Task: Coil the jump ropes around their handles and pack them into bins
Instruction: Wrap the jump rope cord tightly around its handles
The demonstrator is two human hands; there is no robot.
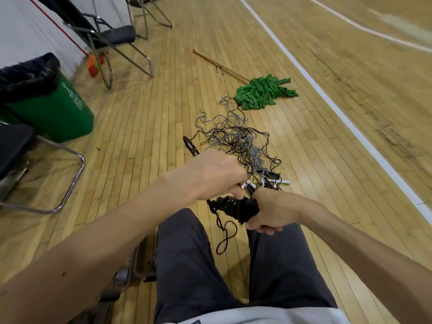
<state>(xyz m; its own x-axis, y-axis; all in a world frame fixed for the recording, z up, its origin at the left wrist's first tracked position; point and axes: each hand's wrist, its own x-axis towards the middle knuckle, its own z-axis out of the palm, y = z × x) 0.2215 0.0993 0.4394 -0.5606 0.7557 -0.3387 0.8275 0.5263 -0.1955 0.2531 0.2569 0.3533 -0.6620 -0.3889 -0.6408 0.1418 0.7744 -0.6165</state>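
A black jump rope (236, 206) is partly coiled around its handles, held above my knees. My right hand (271, 212) grips the handle end of that bundle. My left hand (210, 174) pinches the rope just above the coil. A loose tail of the same rope (224, 239) hangs down between my legs. On the floor just beyond lies a tangled pile of black and grey jump ropes (238, 139), with several black and white handles (273, 181) at its near end.
A green bin with a black liner (53, 108) stands at the left. Folding chairs (109, 36) line the wall, another chair (21, 157) is at my left. A green mop (264, 92) lies past the pile. A low metal frame (140, 265) sits by my left leg.
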